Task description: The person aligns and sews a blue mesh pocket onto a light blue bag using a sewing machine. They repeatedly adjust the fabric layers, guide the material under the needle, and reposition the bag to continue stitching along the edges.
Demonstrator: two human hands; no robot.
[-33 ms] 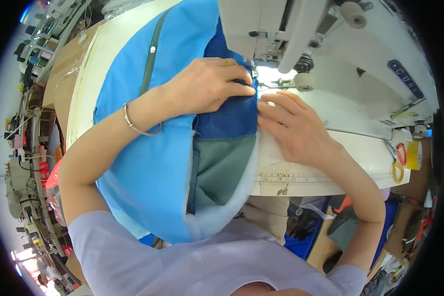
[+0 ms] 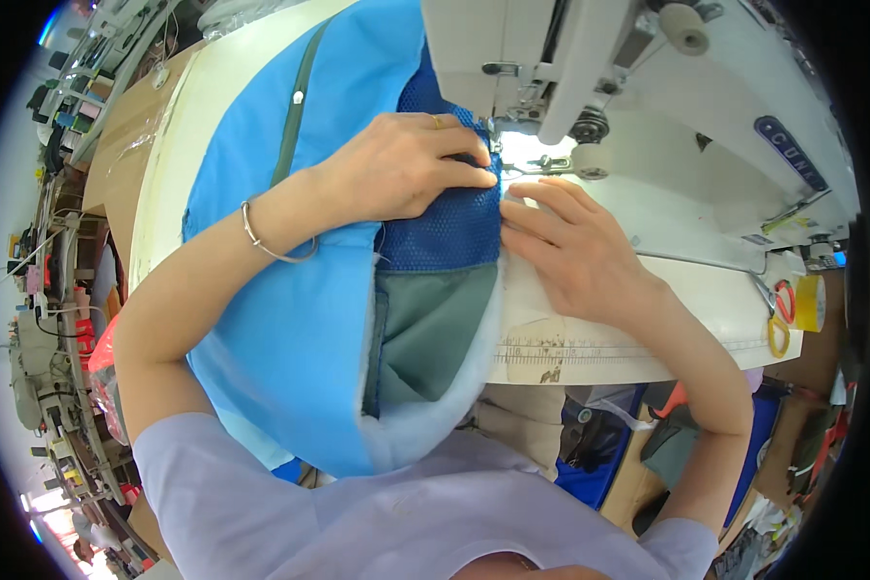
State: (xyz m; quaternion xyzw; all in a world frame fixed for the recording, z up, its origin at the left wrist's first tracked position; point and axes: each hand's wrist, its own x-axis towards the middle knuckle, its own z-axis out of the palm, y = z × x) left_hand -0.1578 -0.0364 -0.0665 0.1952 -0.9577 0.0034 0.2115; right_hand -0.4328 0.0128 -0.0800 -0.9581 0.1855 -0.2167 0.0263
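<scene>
A large bag panel [image 2: 300,319] of bright blue fabric lies under the head of a white sewing machine [image 2: 725,126]. A dark blue mesh piece [image 2: 440,237] and a grey-green fabric section [image 2: 435,329] run along its right side, with a whitish padded edge below. My left hand [image 2: 401,166] rests on the mesh, fingers extended and tips pressing beside the presser foot [image 2: 496,140]. On the right, my right hand [image 2: 580,246] lies with fingers stretched out, their tips touching the mesh's right edge. My right thumb is hidden. A green zipper strip [image 2: 295,106] crosses the panel.
Scissors [image 2: 776,324] with orange and red handles lie at the table's right end beside a yellow tape roll [image 2: 810,303]. A printed ruler strip [image 2: 590,353] follows the table's front edge. Cluttered shelves [image 2: 68,309] stand at left. Bags and cloth sit below the table.
</scene>
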